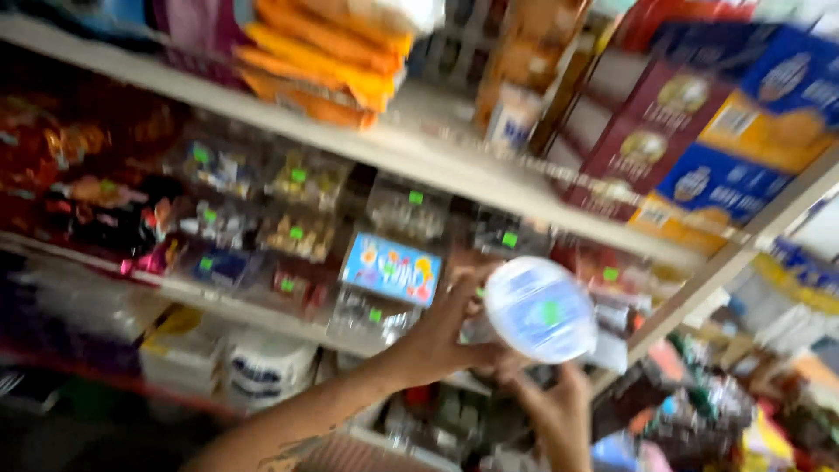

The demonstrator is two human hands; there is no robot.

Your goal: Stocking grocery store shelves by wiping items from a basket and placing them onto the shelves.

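The whole view is blurred by motion. A round white tub with a pale blue lid and a small green sticker is held up in front of a shop shelf. My left hand reaches in from the lower left and grips the tub's left side. Below the tub, my right hand rises from the bottom edge and touches its underside; its grip is hard to make out. Just left of the tub stands a blue box with colourful pictures.
White shelves run across the view, packed with clear plastic tubs bearing green stickers, orange packets above, and maroon and blue boxes at the right. White tubs sit on a lower shelf.
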